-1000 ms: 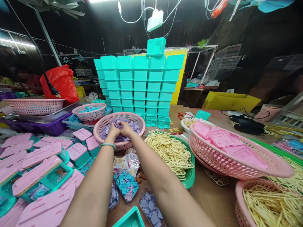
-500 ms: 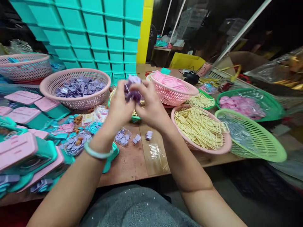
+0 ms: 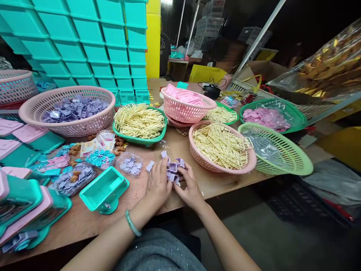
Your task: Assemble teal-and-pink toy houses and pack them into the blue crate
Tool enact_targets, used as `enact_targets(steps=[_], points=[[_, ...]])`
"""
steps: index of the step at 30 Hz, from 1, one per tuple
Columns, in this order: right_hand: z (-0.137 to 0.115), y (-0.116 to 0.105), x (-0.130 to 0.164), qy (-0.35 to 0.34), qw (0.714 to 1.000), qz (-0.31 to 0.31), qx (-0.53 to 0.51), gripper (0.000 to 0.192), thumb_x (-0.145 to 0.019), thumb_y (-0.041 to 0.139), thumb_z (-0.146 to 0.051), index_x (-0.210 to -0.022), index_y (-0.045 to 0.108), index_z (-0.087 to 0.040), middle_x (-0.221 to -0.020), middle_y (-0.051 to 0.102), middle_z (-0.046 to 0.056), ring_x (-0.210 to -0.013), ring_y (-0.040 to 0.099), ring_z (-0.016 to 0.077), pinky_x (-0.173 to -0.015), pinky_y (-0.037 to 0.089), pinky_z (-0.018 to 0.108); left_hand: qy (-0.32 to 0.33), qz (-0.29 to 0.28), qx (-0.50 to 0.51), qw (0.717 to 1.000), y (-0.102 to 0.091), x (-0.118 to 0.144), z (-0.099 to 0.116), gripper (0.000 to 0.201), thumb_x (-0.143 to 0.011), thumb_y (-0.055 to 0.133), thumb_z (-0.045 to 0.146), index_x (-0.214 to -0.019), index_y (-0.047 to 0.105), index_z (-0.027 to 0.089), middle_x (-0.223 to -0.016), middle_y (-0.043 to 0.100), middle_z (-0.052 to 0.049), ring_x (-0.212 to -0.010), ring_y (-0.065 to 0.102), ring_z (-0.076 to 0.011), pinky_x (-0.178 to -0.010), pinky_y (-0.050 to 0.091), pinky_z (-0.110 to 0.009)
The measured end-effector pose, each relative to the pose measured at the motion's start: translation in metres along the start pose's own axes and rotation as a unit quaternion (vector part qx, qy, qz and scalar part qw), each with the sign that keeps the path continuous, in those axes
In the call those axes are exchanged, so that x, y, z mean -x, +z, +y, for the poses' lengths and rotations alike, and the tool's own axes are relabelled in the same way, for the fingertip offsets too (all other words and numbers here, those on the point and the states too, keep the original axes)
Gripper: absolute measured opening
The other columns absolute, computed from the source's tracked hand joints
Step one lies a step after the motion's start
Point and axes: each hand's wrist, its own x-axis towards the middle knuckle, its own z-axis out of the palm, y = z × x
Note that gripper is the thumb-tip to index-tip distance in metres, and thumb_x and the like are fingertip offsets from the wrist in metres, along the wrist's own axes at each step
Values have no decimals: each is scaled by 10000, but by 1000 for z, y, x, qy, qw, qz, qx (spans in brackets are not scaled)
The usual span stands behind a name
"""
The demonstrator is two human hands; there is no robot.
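Observation:
Both my hands are low at the front of the table around a small heap of purple plastic pieces (image 3: 172, 169). My left hand (image 3: 159, 182) presses against the heap's left side, its fingers close together and partly over the pieces. From the right, my right hand (image 3: 190, 186) has its fingers curled round the heap, thumb at the near side. A few loose purple pieces lie just beyond and left of my left fingers. Left of that hand stands a clear tray (image 3: 129, 164) of flat purple pieces. A teal box (image 3: 104, 188) lies open beside it.
A pink basket (image 3: 67, 128) of purple pieces and a green basket (image 3: 141, 140) of cream frames stand behind. Right are a pink basket (image 3: 201, 161) of cream frames and a light green basket (image 3: 299, 160) of clear parts. Teal bins (image 3: 113, 35) are stacked at the back.
My hands have come down from in front of the baskets to the tabletop with the purple pieces. The view has turned right, and the teal box shows fully.

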Motion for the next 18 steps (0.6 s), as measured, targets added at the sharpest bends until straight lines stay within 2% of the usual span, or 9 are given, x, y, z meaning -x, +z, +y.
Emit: enact_targets(steps=[4,7,10,12,14,16,18], points=[[0,-16,-5,-41,993,-10,108,549,-925,686,-291,-1452,533,-306,-1586,384,135,-1381,514,316,-1086,514,479,21,21,-62,998,-5,0,-16,744,-846,420,-44,-1559,355,158,-1479,528,-204,-1380,488,-326,-1142,415,-567],[3,-19,-9,-59,981,57,179,409,-977,627,-302,-1385,613,-297,-1508,494,129,-1252,591,289,-1060,512,481,40,15,-86,995,-7,5,-25,641,-900,401,-27,-1494,490,196,-1474,555,-183,-1378,509,-321,-1114,456,-534],[13,-7,-16,-10,970,103,221,340,-1025,532,-344,-1332,659,-273,-1455,542,133,-1269,551,312,-1077,467,553,85,-18,-138,987,-6,12,-30,587,-901,414,-19,-1420,585,195,-1513,554,-158,-1444,461,-321,-1153,428,-527],[18,8,-21,29,974,86,208,389,-1044,472,-394,-1369,633,-252,-1510,502,137,-1391,451,338,-1132,405,599,101,-40,-184,977,-6,16,-29,616,-873,432,-17,-1456,544,146,-1573,491,-172,-1510,373,-329,-1200,366,-545],[17,24,-27,50,985,46,158,440,-1059,420,-415,-1429,580,-239,-1553,467,132,-1475,372,321,-1186,358,587,81,-42,-201,975,-8,18,-26,703,-838,468,8,-1535,423,90,-1634,387,-200,-1558,264,-344,-1231,301,-570],[13,35,-36,50,995,8,89,457,-1073,373,-395,-1478,523,-245,-1558,475,116,-1486,386,267,-1215,355,520,53,-25,-188,980,-11,19,-20,803,-815,494,38,-1591,288,57,-1669,299,-223,-1584,167,-345,-1246,255,-581],[10,39,-55,46,998,12,47,456,-1080,328,-338,-1496,495,-252,-1557,486,95,-1476,412,219,-1227,354,461,39,-7,-173,984,-15,19,-14,836,-832,502,68,-1613,205,49,-1681,260,-232,-1597,96,-332,-1256,220,-580]])
